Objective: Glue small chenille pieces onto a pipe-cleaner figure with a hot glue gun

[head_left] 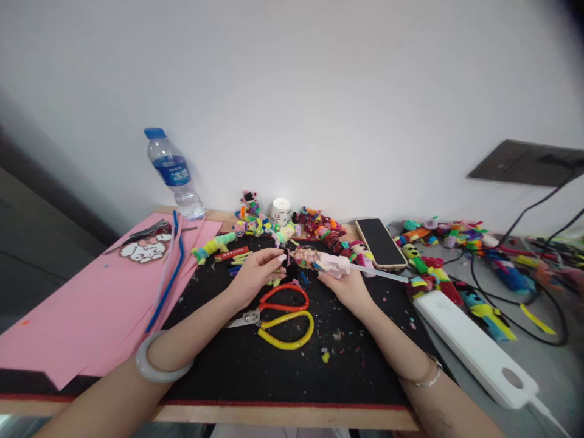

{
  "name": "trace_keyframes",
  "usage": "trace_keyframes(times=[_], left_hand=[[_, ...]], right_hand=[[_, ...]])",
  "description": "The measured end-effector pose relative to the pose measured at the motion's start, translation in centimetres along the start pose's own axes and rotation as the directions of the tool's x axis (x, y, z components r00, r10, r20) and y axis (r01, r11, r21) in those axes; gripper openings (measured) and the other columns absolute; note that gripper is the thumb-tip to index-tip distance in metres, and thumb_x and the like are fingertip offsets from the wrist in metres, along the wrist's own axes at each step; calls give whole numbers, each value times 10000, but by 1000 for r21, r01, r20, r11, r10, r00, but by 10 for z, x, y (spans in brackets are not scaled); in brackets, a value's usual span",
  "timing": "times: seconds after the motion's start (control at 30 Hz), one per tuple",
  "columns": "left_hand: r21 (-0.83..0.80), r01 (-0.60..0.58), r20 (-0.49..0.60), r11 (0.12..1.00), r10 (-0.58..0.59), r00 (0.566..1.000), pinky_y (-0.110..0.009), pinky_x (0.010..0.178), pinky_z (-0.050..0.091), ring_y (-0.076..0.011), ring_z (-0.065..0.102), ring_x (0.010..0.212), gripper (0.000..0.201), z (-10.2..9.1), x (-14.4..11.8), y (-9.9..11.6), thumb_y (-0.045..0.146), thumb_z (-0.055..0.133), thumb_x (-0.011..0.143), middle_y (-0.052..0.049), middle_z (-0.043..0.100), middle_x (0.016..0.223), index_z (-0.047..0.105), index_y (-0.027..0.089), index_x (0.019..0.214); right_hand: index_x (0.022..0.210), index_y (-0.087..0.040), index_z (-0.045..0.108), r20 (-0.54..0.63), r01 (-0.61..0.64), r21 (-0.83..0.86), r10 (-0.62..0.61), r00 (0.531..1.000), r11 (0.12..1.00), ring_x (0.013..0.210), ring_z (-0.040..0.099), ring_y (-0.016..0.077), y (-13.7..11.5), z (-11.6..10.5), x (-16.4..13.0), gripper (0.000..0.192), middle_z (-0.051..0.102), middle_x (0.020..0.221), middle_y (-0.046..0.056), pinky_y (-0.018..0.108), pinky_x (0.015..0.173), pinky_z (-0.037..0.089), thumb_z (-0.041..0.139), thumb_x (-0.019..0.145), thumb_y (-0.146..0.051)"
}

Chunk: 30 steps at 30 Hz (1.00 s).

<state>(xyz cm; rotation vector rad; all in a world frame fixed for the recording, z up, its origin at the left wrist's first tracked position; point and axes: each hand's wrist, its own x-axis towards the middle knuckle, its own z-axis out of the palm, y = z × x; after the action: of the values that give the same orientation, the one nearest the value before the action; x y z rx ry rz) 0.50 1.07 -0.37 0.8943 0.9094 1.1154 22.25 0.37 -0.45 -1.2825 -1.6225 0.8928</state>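
Observation:
My right hand (pixel 349 292) is wrapped round a pale pink hot glue gun (pixel 335 265), its decorated front end pointing left. A translucent glue stick (pixel 383 274) sticks out of its back. Close to the nozzle, my left hand (pixel 260 274) pinches a small dark fuzzy piece (pixel 286 258) between thumb and fingertips; its exact shape is too small to make out. Below the hands lies a pair of scissors (pixel 283 348) with one red and one yellow handle loop. The fingers under the glue gun are partly hidden.
Pink sheets (pixel 100 304) lie at left with pipe cleaners (pixel 176 274) and a bottle (pixel 173 173). A white jar (pixel 281 212) and fuzzy figures (pixel 323 228) line the wall. A phone (pixel 381 243), white power strip (pixel 477 347) and cables (pixel 483 289) are at right. Scraps dot the black mat (pixel 219 383).

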Motion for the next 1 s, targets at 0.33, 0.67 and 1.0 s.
trace_keyframes(times=[0.33, 0.67, 1.0], left_hand=[[9, -7, 12, 1000, 6, 1000, -242, 675, 528, -94, 596, 642, 269, -1, 1, 0, 327, 754, 664, 15, 616, 717, 675, 164, 862], [0, -14, 9, 1000, 14, 1000, -211, 639, 517, -83, 587, 642, 244, -2, 1, 2, 312, 751, 678, 18, 612, 702, 678, 164, 857], [13, 2, 0, 1000, -2, 1000, -210, 626, 505, -80, 582, 628, 254, 1, -1, 4, 308, 757, 670, 19, 611, 706, 667, 158, 855]], right_hand=[[972, -157, 672, 9, -1, -24, 1, 1000, 1000, 998, 653, 296, -2, -1, 0, 319, 719, 1021, 106, 436, 900, 506, 661, 694, -311], [964, -167, 672, 37, 81, -36, -80, 996, 996, 966, 663, 267, -2, 0, 0, 271, 716, 1023, 91, 410, 890, 508, 634, 724, -286], [939, -167, 666, 38, 62, -64, -60, 997, 996, 966, 655, 276, 0, -1, 0, 252, 714, 1008, 95, 422, 887, 498, 629, 726, -297]])
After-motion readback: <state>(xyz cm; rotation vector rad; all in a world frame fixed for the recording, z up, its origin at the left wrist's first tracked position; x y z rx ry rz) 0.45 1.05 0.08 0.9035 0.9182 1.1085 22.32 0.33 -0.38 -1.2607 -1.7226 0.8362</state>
